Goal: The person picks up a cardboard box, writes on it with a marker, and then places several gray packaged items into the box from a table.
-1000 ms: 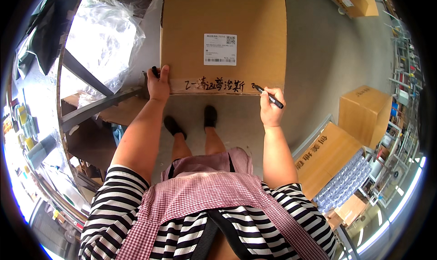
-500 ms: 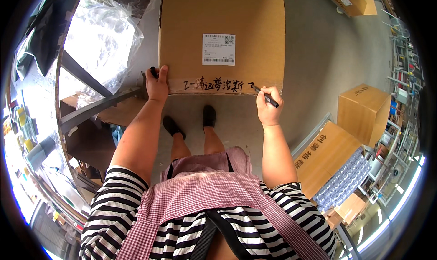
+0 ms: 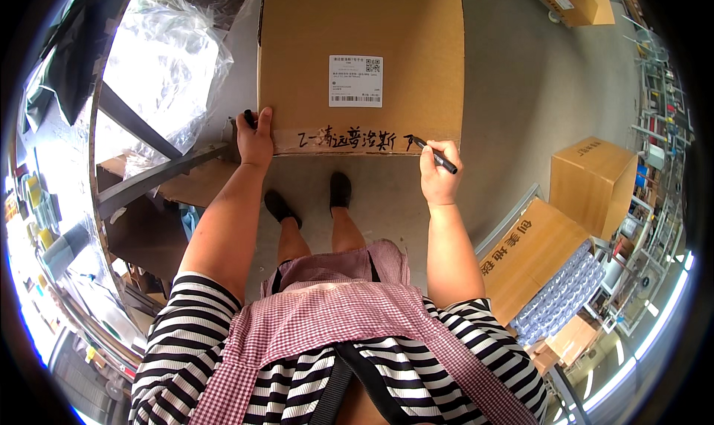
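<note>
A large cardboard box (image 3: pixel 357 23) lies before me, with a white printed label (image 3: pixel 356 81) stuck on its top. Black handwriting (image 3: pixel 349 139) runs along its near edge, over a strip of clear tape. In my right hand (image 3: pixel 440 174) I pinch a black marker pen (image 3: pixel 442 159), its tip at the last stroke near the box's right corner. My left hand (image 3: pixel 255 139) is closed around a small black marker cap (image 3: pixel 250 118), and its thumb rests against the box's left edge.
Crumpled clear plastic film (image 3: pixel 175 60) lies on a metal-framed bench (image 3: pixel 163 176) at the left. On the right floor stand a cardboard box (image 3: pixel 593 183), a flatter carton (image 3: pixel 532 258) and bubble wrap (image 3: pixel 559 295). Another open box (image 3: pixel 569 1) is at the far right.
The marker has added black strokes to the last character on the box. My right hand has shifted very slightly; my left hand keeps its place at the edge.
</note>
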Tool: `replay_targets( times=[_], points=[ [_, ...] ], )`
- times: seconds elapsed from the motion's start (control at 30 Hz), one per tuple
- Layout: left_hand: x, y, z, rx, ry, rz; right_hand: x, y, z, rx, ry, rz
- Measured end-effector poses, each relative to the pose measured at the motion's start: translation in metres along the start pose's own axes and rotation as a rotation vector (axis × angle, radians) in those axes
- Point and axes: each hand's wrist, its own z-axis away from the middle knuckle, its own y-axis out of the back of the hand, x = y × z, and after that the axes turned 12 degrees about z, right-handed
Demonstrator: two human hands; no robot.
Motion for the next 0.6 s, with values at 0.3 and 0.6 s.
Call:
replay_targets(
  times=[0.3,0.6],
  points=[
    [-0.004,0.000,-0.002,0.007,-0.048,-0.051,-0.003,0.000,-0.001,-0.055,-0.064,0.025],
    [-0.010,0.000,-0.004,0.015,-0.067,-0.044,0.012,0.005,0.006,-0.190,0.084,0.057]
  ],
)
